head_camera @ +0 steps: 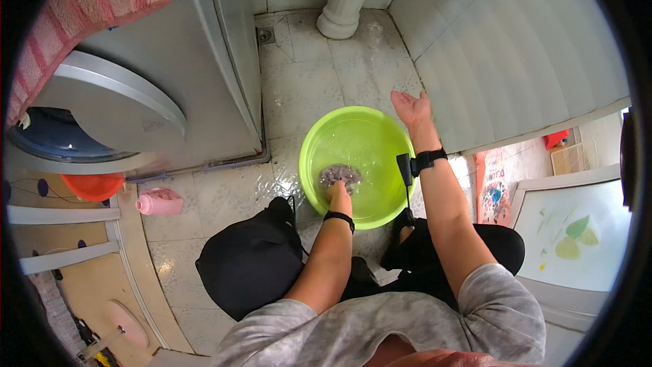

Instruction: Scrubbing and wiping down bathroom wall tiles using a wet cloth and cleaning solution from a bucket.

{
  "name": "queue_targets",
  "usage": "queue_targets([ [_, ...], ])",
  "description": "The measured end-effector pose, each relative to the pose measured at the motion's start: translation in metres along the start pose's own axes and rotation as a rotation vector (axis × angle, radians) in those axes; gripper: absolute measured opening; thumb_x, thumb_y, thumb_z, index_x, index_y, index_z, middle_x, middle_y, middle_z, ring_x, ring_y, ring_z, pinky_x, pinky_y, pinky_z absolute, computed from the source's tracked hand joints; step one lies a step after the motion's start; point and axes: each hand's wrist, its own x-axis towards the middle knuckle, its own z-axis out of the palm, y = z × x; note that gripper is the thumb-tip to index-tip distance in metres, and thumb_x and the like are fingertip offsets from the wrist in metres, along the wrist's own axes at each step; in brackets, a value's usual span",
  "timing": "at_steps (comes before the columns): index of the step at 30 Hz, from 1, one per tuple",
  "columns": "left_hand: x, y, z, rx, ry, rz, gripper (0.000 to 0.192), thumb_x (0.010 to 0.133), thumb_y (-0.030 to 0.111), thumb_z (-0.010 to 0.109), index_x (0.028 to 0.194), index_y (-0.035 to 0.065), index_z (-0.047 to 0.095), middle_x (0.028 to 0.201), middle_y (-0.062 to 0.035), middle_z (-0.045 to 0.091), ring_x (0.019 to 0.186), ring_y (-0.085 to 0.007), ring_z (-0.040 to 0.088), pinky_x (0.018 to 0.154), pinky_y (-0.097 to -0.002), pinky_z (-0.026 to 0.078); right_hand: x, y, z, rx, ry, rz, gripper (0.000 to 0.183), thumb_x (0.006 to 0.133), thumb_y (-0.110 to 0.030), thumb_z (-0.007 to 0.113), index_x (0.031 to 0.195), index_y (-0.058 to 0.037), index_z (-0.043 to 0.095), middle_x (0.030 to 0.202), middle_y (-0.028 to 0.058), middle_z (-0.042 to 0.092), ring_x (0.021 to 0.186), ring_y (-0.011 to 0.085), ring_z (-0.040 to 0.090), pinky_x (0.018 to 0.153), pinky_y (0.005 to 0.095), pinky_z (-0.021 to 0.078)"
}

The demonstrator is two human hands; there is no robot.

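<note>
A lime-green plastic basin (387, 135) with water in it stands on the tiled floor between my knees. My left hand (338, 191) is down in the basin, on a wet, crumpled greyish cloth (342, 173); its fingers are mostly hidden by the cloth and water, so its grip is unclear. Beyond the basin's upper right edge, my right hand (411, 107) is raised, palm up, fingers spread and slightly curled, with nothing in it. Both wrists wear black bands, and a small black device hangs at the right one.
A pink plastic bottle (160, 202) lies on the floor at the left, near an orange-red basin (92, 186). A front-loading washing machine (153, 61) stands upper left. A white pipe (349, 0) rises ahead, near a floor drain (265, 35). A tiled wall (509, 61) borders the right.
</note>
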Motion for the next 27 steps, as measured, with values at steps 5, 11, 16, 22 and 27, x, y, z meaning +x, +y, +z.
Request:
queue_targets([
  [5, 0.018, -0.008, -0.017, -0.033, 0.018, -0.084, 0.015, 0.072, 0.015, 0.062, 0.075, 0.0018, 0.057, 0.072, -0.0072, 0.056, 0.061, -0.0202, 0.052, 0.056, -0.0365, 0.042, -0.024, 0.047, -0.036, 0.034, -0.005, 0.173, 0.07, 0.094, -0.046, 0.019, 0.137, 0.0082, 0.006, 0.145, 0.0235, 0.005, 0.135, 0.0326, 0.011, 0.109, 0.0418, 0.0151],
  [11, 0.009, -0.01, -0.011, -0.06, 0.019, 0.036, 0.013, 0.073, 0.015, 0.06, 0.073, 0.0032, 0.055, 0.068, -0.0056, 0.054, 0.058, -0.0173, 0.051, 0.052, -0.0356, 0.042, -0.061, 0.094, -0.105, 0.014, 0.218, 0.18, 0.07, 0.094, -0.046, 0.024, 0.135, 0.0086, 0.011, 0.14, 0.0232, 0.018, 0.128, 0.0337, 0.023, 0.105, 0.0409, 0.0237],
  [16, 0.019, -0.015, -0.003, -0.131, -0.021, 0.014, 0.015, 0.072, 0.014, 0.059, 0.08, 0.0011, 0.058, 0.073, -0.0092, 0.059, 0.061, -0.0186, 0.056, 0.054, -0.0362, 0.045, -0.067, 0.111, -0.186, -0.182, 0.486, 0.209, 0.068, 0.092, -0.045, 0.032, 0.13, 0.0107, 0.023, 0.129, 0.0254, 0.031, 0.116, 0.0347, 0.037, 0.096, 0.0436, 0.0369],
  [22, 0.041, -0.03, 0.0, 0.045, 0.026, -0.111, 0.019, 0.074, 0.017, 0.059, 0.08, -0.001, 0.058, 0.078, -0.0109, 0.061, 0.064, -0.0225, 0.056, 0.056, -0.0386, 0.044, -0.085, 0.112, -0.239, -0.231, 0.558, 0.109, 0.048, 0.092, -0.039, 0.032, 0.123, -0.002, 0.039, 0.129, 0.0176, 0.038, 0.111, 0.0322, 0.043, 0.091, 0.0438, 0.0378],
  [27, 0.065, -0.028, -0.017, -0.011, 0.131, -0.135, 0.024, 0.078, 0.02, 0.059, 0.086, -0.0025, 0.059, 0.082, -0.011, 0.061, 0.068, -0.0252, 0.055, 0.06, -0.0402, 0.044, -0.093, 0.143, -0.215, -0.164, 0.466, 0.108, 0.047, 0.093, -0.039, 0.027, 0.12, -0.0061, 0.047, 0.124, 0.0147, 0.046, 0.111, 0.032, 0.044, 0.094, 0.0495, 0.035],
])
